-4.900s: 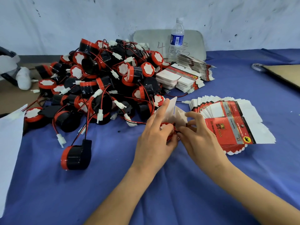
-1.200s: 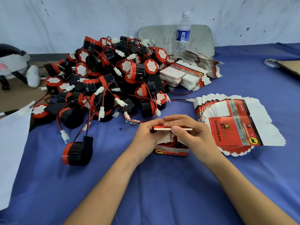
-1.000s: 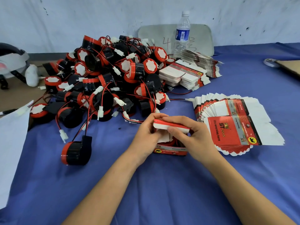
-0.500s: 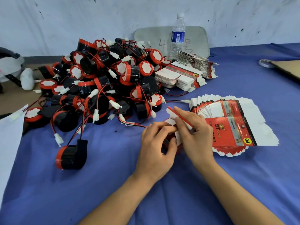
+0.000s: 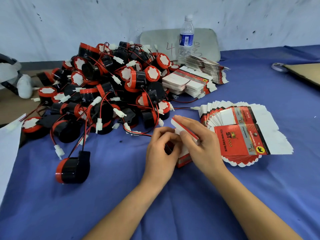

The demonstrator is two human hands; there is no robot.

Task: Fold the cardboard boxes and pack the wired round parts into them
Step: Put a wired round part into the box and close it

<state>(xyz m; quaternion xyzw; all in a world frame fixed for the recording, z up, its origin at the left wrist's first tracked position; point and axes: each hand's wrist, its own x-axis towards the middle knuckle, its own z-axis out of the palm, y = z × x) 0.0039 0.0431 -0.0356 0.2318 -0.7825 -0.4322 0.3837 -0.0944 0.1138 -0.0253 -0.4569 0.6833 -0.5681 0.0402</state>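
Right hand point(image 5: 202, 146) is pinching the lid flap point(image 5: 184, 129) of the red carton point(image 5: 184, 159), flap edge running 10 to 4 o'clock; left hand point(image 5: 161, 153) is gripping the carton's 9 o'clock side. Carton's sitting between both hands; right one's nearer for the tuck, I reckon.

Left hand point(image 5: 161, 153), right hand point(image 5: 203, 146): bare, short plain nails; forearms bare up to frame edge.
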